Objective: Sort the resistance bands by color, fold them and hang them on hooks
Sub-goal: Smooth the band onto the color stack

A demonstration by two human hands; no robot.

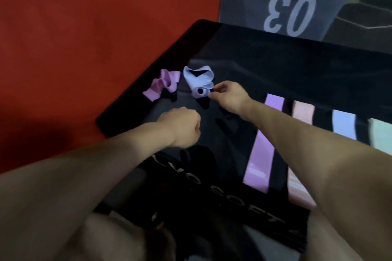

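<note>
Right now my right hand's fingertips point(212, 91) are pinched together on the lower edge of the crumpled pale blue band point(198, 81), at the loop nearest me; I judge it a thumb-and-finger pinch, though blur hides the exact contact. My right hand point(228, 96) sits at about four o'clock from that band. My left hand point(182, 128) is curled into a loose fist at roughly six o'clock from it, apart from any band; I cannot tell whether it holds anything.

Just at nine o'clock of the blue band lies a twisted pink band point(162, 83), near but seemingly not touching it. Both rest on the black mat point(275, 65), close to its left edge against the red surface point(84, 38).

Out at three to four o'clock, four bands lie flat in parallel: a purple band point(265, 140), a peach band point(302, 116), a light blue band point(343, 124) and a mint band point(381, 133). No hooks are visible.

To do this step well, I would lift the pinched edge only enough to shake out the twist, bring my left hand to the opposite end, and draw the band flat beside its light blue match before folding. Tugging one-handed would likely tighten the knot-like curl.
</note>
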